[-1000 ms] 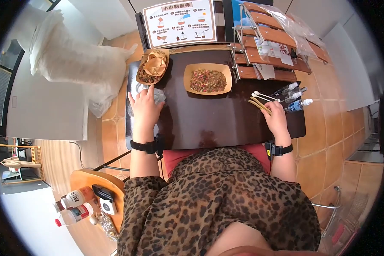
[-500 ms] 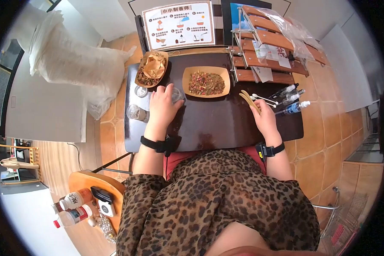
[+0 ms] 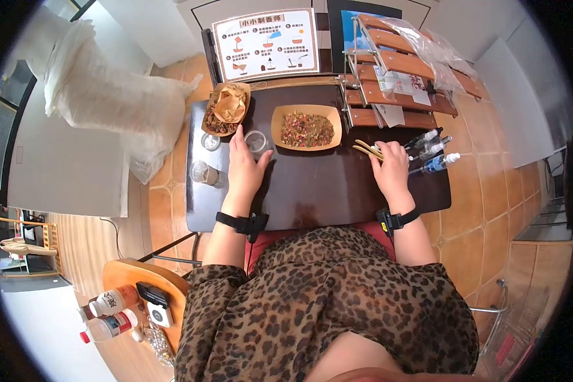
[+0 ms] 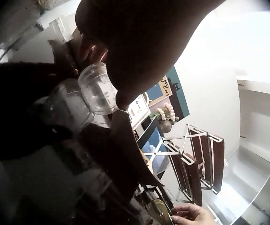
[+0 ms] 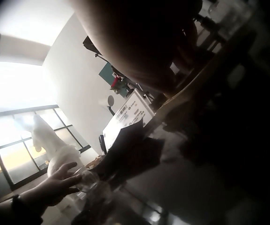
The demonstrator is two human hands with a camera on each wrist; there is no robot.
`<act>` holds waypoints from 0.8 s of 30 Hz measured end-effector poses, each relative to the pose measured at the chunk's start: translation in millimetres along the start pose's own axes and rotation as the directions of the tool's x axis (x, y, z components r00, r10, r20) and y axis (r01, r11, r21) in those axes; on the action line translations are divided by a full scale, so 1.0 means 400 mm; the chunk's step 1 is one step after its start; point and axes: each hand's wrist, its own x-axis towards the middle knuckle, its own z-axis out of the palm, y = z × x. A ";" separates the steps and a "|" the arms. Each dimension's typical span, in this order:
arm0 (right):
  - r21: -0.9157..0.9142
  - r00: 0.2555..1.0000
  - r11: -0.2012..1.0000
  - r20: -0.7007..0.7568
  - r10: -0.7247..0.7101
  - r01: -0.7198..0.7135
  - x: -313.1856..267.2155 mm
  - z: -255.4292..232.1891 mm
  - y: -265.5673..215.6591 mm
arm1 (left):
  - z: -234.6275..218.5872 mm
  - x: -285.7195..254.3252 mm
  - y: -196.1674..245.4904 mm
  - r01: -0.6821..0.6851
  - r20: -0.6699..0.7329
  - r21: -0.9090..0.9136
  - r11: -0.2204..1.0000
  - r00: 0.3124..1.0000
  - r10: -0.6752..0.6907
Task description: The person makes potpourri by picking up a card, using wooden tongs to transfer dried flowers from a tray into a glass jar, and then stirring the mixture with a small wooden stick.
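Observation:
My left hand rests on the table around a clear plastic jar, its straight fingers on the left side and thumb on the right. The left wrist view shows that jar under the thumb and fingers. In the right wrist view the left hand's fingers are spread beside it. Left of this hand lie a second clear jar and a small round clear piece. My right hand grips slim curved wooden tongs, their ends poking out to the left. Its palm side is hidden.
A paper tray of dried mixed herbs sits mid-table. Another tray with crumpled brown paper is at the back left. Several small spray bottles lie right of the right hand. A folded wooden rack and an instruction sheet stand behind.
My left hand has moved right, bringing the jar rightward, and its fingers have straightened around it. My right hand has shifted left with the tongs.

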 end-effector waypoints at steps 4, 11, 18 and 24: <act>0.426 0.956 0.867 0.244 0.165 -0.259 0.023 0.042 -0.048 | 0.038 -0.009 -0.022 0.109 -0.048 -0.120 0.987 0.992 -0.115; 0.608 0.697 0.354 0.680 0.230 -0.710 0.095 0.155 -0.115 | 0.056 -0.011 -0.043 0.114 -0.064 -0.191 0.975 0.990 -0.128; 0.534 0.552 0.139 0.801 0.232 -0.834 0.127 0.202 -0.109 | 0.064 -0.020 -0.051 0.076 -0.100 -0.189 0.979 0.990 -0.096; 0.503 0.540 0.209 0.818 0.197 -0.839 0.107 0.138 -0.121 | 0.054 -0.025 -0.043 0.061 -0.110 -0.175 0.983 0.991 -0.081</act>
